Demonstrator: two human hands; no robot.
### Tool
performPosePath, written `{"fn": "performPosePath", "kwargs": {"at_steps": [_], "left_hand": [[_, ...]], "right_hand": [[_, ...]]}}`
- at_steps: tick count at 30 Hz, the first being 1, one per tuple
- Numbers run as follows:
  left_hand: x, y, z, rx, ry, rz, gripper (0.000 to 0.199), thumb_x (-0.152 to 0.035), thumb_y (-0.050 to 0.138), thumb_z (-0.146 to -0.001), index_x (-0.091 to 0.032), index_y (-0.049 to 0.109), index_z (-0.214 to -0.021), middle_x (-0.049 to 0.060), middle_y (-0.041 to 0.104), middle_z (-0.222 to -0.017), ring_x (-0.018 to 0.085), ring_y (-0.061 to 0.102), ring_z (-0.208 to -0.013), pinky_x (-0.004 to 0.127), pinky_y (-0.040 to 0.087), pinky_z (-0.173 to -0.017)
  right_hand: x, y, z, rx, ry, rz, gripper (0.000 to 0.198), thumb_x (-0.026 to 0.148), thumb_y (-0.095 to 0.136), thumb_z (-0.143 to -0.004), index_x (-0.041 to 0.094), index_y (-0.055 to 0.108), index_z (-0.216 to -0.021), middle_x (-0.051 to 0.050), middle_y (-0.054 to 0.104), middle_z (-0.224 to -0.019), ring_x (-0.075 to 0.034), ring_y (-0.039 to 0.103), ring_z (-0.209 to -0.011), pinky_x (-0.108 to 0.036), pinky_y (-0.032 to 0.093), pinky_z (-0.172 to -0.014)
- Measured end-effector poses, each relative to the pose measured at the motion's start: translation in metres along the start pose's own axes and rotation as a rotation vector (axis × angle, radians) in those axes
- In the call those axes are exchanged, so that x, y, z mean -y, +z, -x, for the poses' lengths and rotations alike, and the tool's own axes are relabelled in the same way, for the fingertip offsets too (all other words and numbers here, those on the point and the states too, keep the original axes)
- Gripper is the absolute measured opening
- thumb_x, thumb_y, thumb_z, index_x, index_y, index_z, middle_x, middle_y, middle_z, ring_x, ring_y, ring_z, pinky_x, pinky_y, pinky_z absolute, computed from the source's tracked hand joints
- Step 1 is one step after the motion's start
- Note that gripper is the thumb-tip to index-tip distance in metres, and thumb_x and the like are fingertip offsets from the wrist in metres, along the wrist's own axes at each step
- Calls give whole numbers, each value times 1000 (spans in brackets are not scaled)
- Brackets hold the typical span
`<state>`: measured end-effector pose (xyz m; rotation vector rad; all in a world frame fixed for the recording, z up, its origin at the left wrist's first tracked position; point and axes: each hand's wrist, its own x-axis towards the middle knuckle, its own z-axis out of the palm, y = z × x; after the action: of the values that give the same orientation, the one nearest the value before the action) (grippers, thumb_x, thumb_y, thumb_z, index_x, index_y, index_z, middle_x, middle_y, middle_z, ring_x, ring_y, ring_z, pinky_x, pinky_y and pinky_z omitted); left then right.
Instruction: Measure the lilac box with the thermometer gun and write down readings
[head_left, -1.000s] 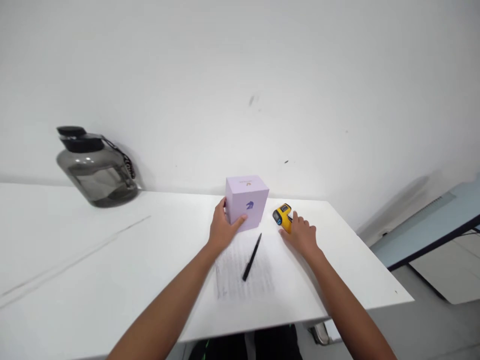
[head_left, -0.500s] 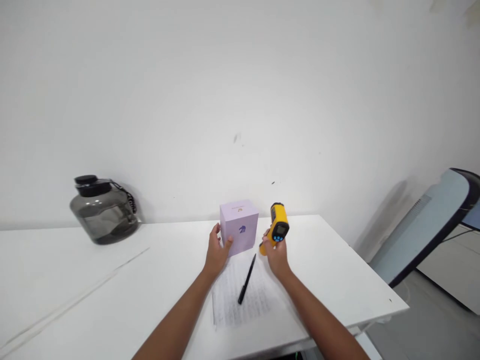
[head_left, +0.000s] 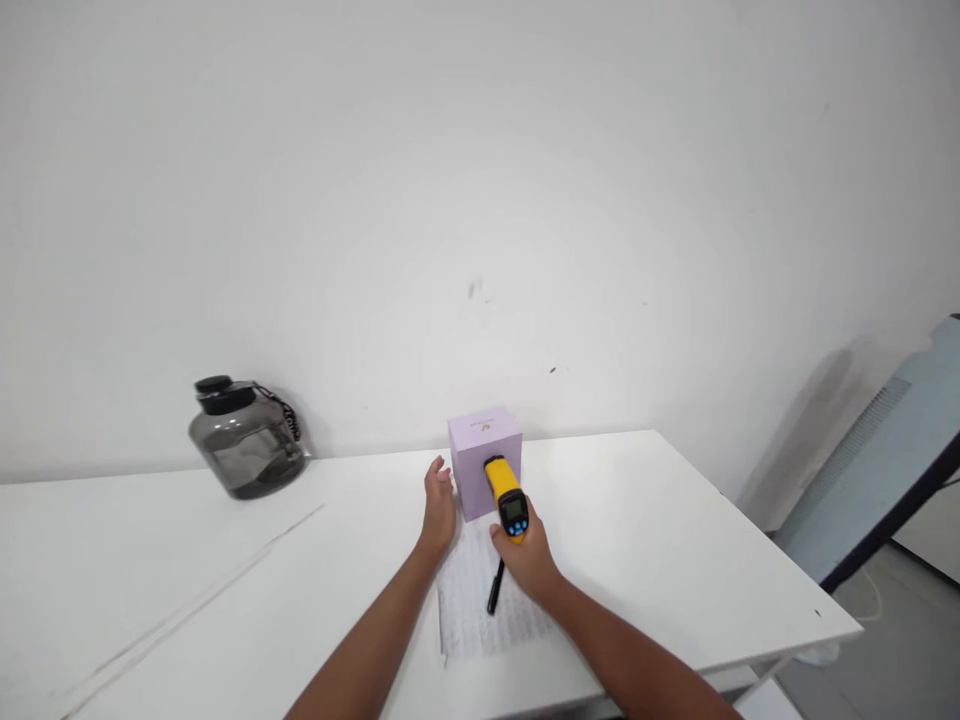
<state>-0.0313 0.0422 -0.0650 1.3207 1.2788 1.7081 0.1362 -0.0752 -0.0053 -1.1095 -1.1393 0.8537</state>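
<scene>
A pale purple box (head_left: pixel 472 488) stands upright on the white table near the wall. Beside its left face is my left hand (head_left: pixel 439 508), fingers raised and apart; whether it touches the box I cannot tell. My right hand (head_left: pixel 529 552) grips a yellow and black infrared thermometer (head_left: pixel 504 490) by its handle. The thermometer's nose points at the front of the box and covers part of that face. Below lies a sheet of paper (head_left: pixel 480 625) with printed rows, and a black pen (head_left: pixel 494 592) rests on it, its upper end hidden by my right hand.
A large dark translucent water jug (head_left: pixel 244 445) with a black lid stands at the back left of the table (head_left: pixel 637 560). The white wall (head_left: pixel 480 200) rises right behind. To the right, past the table edge, leans a pale panel with a dark rim (head_left: pixel 892 450).
My right hand has brought the thermometer leftward, from beside the box to in front of it. My left thumb has come off the box's front. The whole view has shifted slightly.
</scene>
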Motion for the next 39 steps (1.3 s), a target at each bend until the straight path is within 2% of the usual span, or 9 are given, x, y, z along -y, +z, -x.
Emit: {"fn": "performPosePath", "kwargs": {"at_steps": [3,7,11,14,18,22,26,34,39], "left_hand": [[-8,-1,2,-54,-49,13,101,-110,37,-96,-30,56,-154,22,55,-175,39,61,-158,64,50,-134],[-17,-9,4,-120,22,1,94,-105,40,-99,-27,60,-149,22,62,-161,38,67,-145,62,57,-125],[-19,-17,2,-203,75,-22,86,-97,45,-102,-25,61,-145,20,65,-153,37,68,-141,58,58,-120],[-17,-19,-4,-282,-29,1,73,-87,49,-104,-25,60,-142,18,66,-149,34,70,-135,53,59,-116],[-17,-16,-11,-338,-152,39,56,-73,44,-108,-25,60,-132,15,69,-140,28,74,-114,47,62,-99],[-20,-15,-11,-330,-205,67,47,-66,50,-106,-26,62,-126,12,75,-130,23,76,-102,40,62,-89],[-25,-17,-9,-277,-223,68,52,-71,52,-104,-23,67,-119,13,80,-116,24,78,-94,41,64,-88],[-26,-21,-8,-217,-225,4,72,-87,56,-92,-21,73,-117,14,83,-110,29,80,-97,49,63,-102],[-25,-21,-6,-180,-230,-66,74,-87,55,-92,-22,74,-119,17,85,-117,32,82,-102,54,62,-109]], "right_hand": [[0,3,2,26,-7,14,31,50,71,-70,29,60,-91,4,62,-74,-20,58,-69,-36,55,-69],[0,5,2,9,19,-5,29,49,69,-70,30,57,-88,6,59,-73,-19,55,-68,-35,52,-68],[-1,6,2,32,19,-53,29,46,71,-69,30,58,-89,7,58,-71,-19,54,-66,-34,51,-66],[-2,7,3,41,23,-56,29,45,70,-69,30,59,-90,7,58,-71,-19,54,-66,-34,51,-66],[-4,8,3,-3,40,-25,30,48,68,-68,29,59,-90,6,57,-72,-20,56,-69,-35,53,-69],[-7,10,2,8,50,-38,33,48,68,-66,29,60,-92,6,59,-73,-21,57,-70,-36,53,-69],[-12,12,2,1,19,-48,34,46,69,-67,28,64,-96,5,61,-74,-22,59,-71,-37,55,-70],[-18,15,3,0,-17,-69,30,41,70,-68,28,65,-94,4,65,-75,-22,61,-70,-37,59,-71],[-16,16,4,-13,-22,-30,30,41,69,-66,29,65,-93,4,65,-73,-22,60,-69,-35,57,-68]]}}
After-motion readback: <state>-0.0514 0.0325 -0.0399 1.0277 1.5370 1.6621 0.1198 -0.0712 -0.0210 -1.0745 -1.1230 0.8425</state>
